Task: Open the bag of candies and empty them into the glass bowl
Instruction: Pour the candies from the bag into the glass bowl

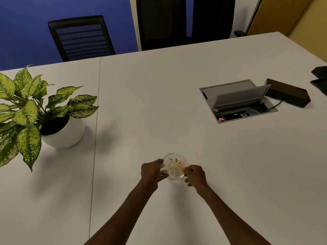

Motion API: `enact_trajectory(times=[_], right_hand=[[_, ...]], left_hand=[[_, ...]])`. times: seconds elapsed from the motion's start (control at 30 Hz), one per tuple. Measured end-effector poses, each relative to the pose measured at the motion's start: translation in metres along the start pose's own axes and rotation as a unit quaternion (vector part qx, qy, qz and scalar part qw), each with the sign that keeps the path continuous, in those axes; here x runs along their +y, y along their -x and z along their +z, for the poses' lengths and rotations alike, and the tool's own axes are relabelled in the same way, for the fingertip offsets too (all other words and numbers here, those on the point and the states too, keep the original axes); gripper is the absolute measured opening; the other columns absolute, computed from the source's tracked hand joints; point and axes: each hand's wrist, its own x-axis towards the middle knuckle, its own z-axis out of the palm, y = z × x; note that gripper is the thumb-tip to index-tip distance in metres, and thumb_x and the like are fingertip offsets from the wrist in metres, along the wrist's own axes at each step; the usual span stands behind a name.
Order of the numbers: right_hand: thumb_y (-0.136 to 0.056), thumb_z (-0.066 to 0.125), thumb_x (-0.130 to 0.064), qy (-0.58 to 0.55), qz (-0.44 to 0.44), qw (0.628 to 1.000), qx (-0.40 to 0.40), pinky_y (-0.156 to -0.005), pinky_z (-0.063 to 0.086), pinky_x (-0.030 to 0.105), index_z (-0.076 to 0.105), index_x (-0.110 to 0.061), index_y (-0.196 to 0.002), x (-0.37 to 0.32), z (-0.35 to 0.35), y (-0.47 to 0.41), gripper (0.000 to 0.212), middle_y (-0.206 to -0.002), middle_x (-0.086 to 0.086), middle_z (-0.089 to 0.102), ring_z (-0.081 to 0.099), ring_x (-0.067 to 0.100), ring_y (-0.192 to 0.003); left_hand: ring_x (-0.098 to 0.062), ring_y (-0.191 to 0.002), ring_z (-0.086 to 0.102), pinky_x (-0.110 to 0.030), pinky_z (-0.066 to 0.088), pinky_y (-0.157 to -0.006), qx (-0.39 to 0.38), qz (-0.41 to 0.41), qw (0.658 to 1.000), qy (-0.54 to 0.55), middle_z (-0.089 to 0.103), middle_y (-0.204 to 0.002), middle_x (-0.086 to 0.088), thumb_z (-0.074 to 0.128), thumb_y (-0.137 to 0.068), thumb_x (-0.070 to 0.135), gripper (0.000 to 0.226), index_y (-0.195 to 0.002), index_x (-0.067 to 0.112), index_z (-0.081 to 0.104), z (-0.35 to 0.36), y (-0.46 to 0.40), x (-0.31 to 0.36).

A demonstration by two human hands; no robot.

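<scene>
A small glass bowl [174,155] stands on the white table, near the front centre. A clear plastic candy bag [172,169] hangs over the bowl, held between my two hands. Wrapped candies [177,160], gold and orange, show at the bowl's far side, though I cannot tell if they lie in the bag or in the bowl. My left hand [153,171] grips the bag's left side at the bowl's left rim. My right hand [194,175] pinches the bag's right edge at the bowl's right rim.
A potted plant [35,110] in a white pot stands at the left. An open cable box [237,101] is set into the table at the right, with a dark box [287,92] behind it. Black chairs [81,38] stand beyond the far edge.
</scene>
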Motion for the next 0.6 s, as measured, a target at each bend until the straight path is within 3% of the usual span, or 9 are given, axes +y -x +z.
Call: enact_trajectory(times=[0.1,0.37,0.5,0.6], right_hand=[[-0.086,0.062,-0.011,-0.056,0.000,0.998,-0.003,-0.044,0.054,0.026,0.069,-0.003,-0.085,-0.001,-0.003,0.001,0.011,-0.070,0.012,0.070,0.064,0.020,-0.048],[-0.083,0.068,0.001,-0.222,-0.024,0.974,-0.038,-0.065,0.060,0.029,0.070,0.000,-0.086,-0.005,-0.010,0.011,0.004,-0.081,0.019,0.071,0.066,0.022,-0.062],[-0.085,0.065,0.006,-0.272,-0.037,0.961,-0.044,-0.074,0.058,0.035,0.065,0.006,-0.097,-0.009,-0.012,0.015,0.013,-0.091,0.027,0.070,0.064,0.031,-0.076],[-0.084,0.067,0.003,-0.303,-0.041,0.950,-0.058,-0.076,0.058,0.035,0.062,0.004,-0.109,-0.017,-0.015,0.019,0.026,-0.090,0.020,0.070,0.067,0.027,-0.078]], left_hand=[[-0.032,-0.080,0.064,-0.042,0.057,-0.078,0.001,-0.007,1.000,-0.009,0.067,-0.093,-0.016,0.064,-0.083,0.007,0.012,-0.091,-0.001,0.066,-0.013,-0.003,-0.001],[-0.032,-0.094,0.067,-0.039,0.052,-0.085,0.005,0.024,0.999,0.032,0.070,-0.103,-0.022,0.067,-0.081,-0.004,0.029,-0.110,-0.004,0.061,-0.043,-0.002,-0.013],[-0.030,-0.088,0.069,-0.040,0.053,-0.085,0.015,0.057,0.996,0.060,0.070,-0.102,-0.025,0.073,-0.077,-0.003,0.035,-0.109,-0.002,0.059,-0.049,0.000,-0.016],[-0.029,-0.094,0.068,-0.039,0.051,-0.090,0.015,0.073,0.995,0.072,0.071,-0.101,-0.020,0.075,-0.077,0.001,0.033,-0.107,0.002,0.061,-0.050,0.002,-0.016]])
